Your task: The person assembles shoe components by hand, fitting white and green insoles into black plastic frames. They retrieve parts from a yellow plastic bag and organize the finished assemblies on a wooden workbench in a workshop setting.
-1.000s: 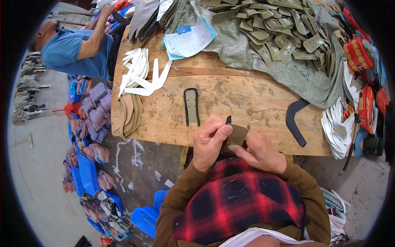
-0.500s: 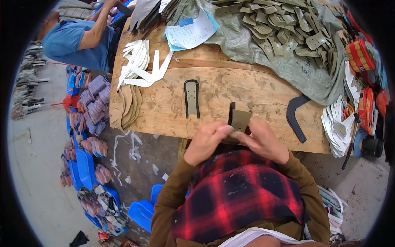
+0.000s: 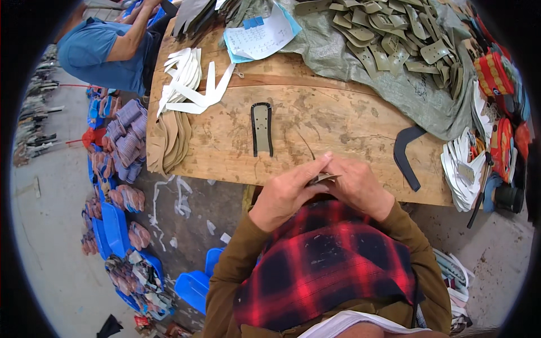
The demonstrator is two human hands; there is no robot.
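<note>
Just past the table's front edge, my left hand [image 3: 286,194] and my right hand [image 3: 358,185] come together in front of me. Between them they grip a small olive plate [image 3: 323,178], which is mostly covered by the fingers; only a thin edge shows. Both hands are closed, fingertips nearly meeting on top. Farther off, a similar olive plate with black edging round its sides and top [image 3: 261,135] lies flat on the wooden table [image 3: 332,124]. To the right rests a bent black strip-like piece [image 3: 402,158].
Many olive plates [image 3: 389,34] are heaped on a grey-green sack [image 3: 389,96]. White cut pieces [image 3: 211,93] and tan ones [image 3: 176,138] lie at the left, near a written paper [image 3: 262,39]. More white pieces [image 3: 463,172] hang over the right edge. A person in blue [image 3: 104,53] works nearby.
My hands have closed further round the olive plate and tipped it flatter, so its face and black edging no longer show. The view has shifted slightly.
</note>
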